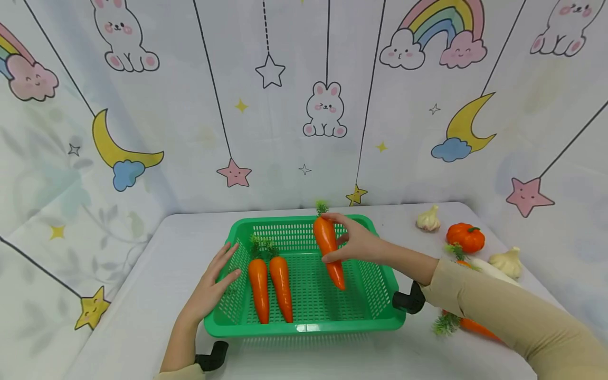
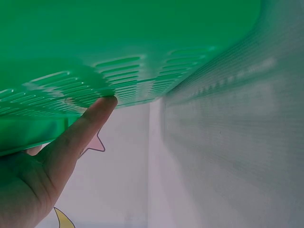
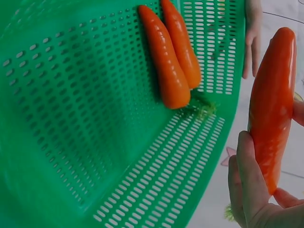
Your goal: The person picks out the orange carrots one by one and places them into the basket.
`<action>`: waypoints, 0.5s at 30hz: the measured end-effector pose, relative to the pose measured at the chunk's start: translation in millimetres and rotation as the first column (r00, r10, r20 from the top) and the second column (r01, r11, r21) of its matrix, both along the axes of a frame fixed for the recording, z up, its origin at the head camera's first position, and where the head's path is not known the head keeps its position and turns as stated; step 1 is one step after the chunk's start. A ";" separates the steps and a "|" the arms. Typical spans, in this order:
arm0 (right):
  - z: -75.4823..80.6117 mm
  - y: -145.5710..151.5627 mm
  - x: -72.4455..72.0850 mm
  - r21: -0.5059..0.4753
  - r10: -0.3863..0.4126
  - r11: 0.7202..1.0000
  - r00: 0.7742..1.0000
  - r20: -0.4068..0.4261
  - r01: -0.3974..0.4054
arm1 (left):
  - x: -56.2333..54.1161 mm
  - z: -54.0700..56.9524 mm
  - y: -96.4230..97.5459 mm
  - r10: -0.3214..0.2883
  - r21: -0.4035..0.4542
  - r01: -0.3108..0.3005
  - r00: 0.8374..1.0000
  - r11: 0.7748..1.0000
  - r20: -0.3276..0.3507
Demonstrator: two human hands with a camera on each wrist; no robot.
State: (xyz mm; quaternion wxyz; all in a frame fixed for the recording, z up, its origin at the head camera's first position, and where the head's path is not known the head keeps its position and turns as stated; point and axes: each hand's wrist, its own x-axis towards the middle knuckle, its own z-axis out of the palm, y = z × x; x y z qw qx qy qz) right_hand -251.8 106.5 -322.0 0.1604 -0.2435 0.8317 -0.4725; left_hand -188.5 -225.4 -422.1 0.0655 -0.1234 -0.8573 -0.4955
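Note:
A carrot with a short green tuft [image 1: 325, 237] is pinched between the thumb and fingers of my right hand [image 1: 353, 240], over the right half of a green plastic basket [image 1: 304, 330]. In the right wrist view this carrot [image 3: 273, 104] stands tall beside the basket wall, its tuft end down by the fingers. Two more carrots [image 1: 258, 290] [image 1: 282, 287] lie side by side on the left of the basket floor, tufts to the back. My left hand [image 1: 214, 285] rests at the basket's left rim with straight, spread fingers; its thumb [image 2: 99, 109] touches the slotted wall in the left wrist view.
On the right of the white table [image 1: 138, 295] are garlic bulbs [image 1: 428, 219] [image 1: 507, 263], an orange-red pumpkin [image 1: 465, 238], a long white vegetable [image 1: 491, 272] and further carrots [image 1: 480, 329] partly behind my right sleeve. A patterned curtain [image 1: 285, 132] hangs behind the table.

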 end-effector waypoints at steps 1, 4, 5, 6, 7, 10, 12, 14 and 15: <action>0.0 -3.1 -0.8 0.006 0.001 1.000 1.000 -0.001 -0.001 | 0.0 0.0 0.0 0.000 0.000 0.000 1.000 1.000 0.000; 0.3 -11.6 -3.1 0.006 0.007 1.000 1.000 0.011 -0.007 | 0.0 0.9 -0.1 -0.001 0.000 0.001 1.000 1.000 -0.002; 0.2 -14.4 -4.1 0.006 0.006 1.000 1.000 0.013 -0.006 | 0.0 1.3 -0.2 -0.001 0.000 0.001 1.000 1.000 -0.003; -0.3 -17.1 -5.3 0.008 0.007 1.000 1.000 0.014 -0.007 | 0.1 1.5 -0.3 -0.001 -0.001 0.001 1.000 1.000 -0.004; -0.9 -19.8 -6.4 0.007 0.007 1.000 1.000 0.018 -0.008 | 0.3 1.7 -0.5 -0.002 -0.002 0.002 1.000 1.000 -0.004; -4.5 -27.5 -10.3 0.012 0.010 1.000 1.000 0.011 -0.010 | 0.5 1.4 -1.1 -0.003 -0.005 0.003 1.000 1.000 -0.008; -8.3 -32.8 -13.4 0.014 0.014 1.000 1.000 0.011 -0.014 | 0.3 0.5 -1.4 -0.005 -0.006 0.005 1.000 1.000 -0.010; -13.3 -37.2 -16.6 0.006 0.034 0.999 0.999 0.008 -0.034 | 0.1 -0.2 -1.5 -0.007 -0.003 0.007 1.000 1.000 -0.010; -16.1 -39.5 -18.1 0.005 0.043 0.999 0.999 0.007 -0.043 | 0.2 -0.6 -1.4 -0.008 -0.003 0.007 1.000 1.000 -0.009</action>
